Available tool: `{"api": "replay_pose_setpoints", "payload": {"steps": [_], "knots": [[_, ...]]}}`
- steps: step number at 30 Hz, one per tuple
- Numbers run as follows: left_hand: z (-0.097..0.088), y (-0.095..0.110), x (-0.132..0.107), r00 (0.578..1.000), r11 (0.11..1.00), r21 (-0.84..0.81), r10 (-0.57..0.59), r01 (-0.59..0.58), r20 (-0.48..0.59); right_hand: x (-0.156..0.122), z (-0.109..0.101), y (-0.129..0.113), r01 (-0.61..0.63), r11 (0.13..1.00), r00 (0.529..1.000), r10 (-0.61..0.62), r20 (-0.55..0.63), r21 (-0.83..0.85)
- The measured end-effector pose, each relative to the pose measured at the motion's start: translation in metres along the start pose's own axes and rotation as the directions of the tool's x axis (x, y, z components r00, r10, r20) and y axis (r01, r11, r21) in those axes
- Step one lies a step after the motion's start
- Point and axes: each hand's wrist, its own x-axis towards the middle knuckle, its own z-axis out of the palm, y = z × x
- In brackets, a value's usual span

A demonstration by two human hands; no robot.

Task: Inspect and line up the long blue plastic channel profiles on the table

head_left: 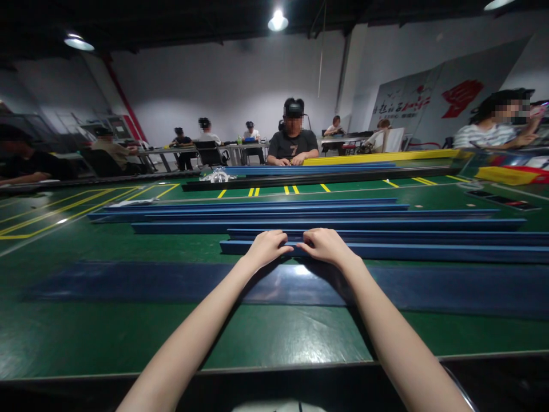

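Observation:
Just ahead of me lies a long blue channel-shaped profile (429, 252), running off past the right edge of the view. My left hand (269, 248) is closed over its near wall, close to the profile's left end, thumb on the near side. Beside it, a small gap apart, my right hand (325, 245) grips the same profile with curled fingers, most of them hidden behind the wall. Under my forearms a flat, shiny dark-blue strip (141, 280) stretches across the table. Farther back, more blue profiles (193, 227) lie roughly parallel to the held one.
The green table (278, 337) carries yellow markings. Across it lie a black profile (266, 182), a yellow profile (386, 157), a crumpled clear plastic bag (218, 176) and a phone-like dark object (501, 200). A person (294, 143) sits opposite; several others are around the room.

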Motion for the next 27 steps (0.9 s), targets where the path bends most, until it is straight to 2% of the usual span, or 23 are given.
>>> {"api": "replay_pose_setpoints", "payload": {"steps": [6,11,15,18,22,27], "knots": [[0.0,0.004,-0.001,0.999,0.999,0.037,-0.027,0.029,-0.029,-0.003,-0.003,0.0,0.005,1.0,1.0,-0.005,0.023,0.006],[-0.006,0.007,0.001,0.999,0.994,0.101,-0.042,0.041,0.011,-0.005,-0.005,0.002,0.013,1.0,0.999,-0.014,0.048,0.012],[-0.011,0.004,0.0,0.996,0.991,0.114,-0.074,0.069,0.042,-0.006,-0.002,0.005,0.026,0.999,1.0,-0.026,0.004,0.03],[-0.018,-0.006,-0.005,0.988,0.984,0.12,-0.143,0.135,0.064,-0.006,0.001,0.008,0.041,0.998,0.996,-0.037,-0.077,0.045],[-0.031,-0.024,-0.015,0.957,0.959,0.15,-0.26,0.24,0.132,-0.005,0.004,0.013,0.044,0.998,0.987,-0.036,-0.159,0.049],[-0.044,-0.038,-0.021,0.889,0.915,0.195,-0.393,0.353,0.234,-0.007,0.008,0.026,0.014,0.998,0.996,-0.008,-0.087,0.066]]}}
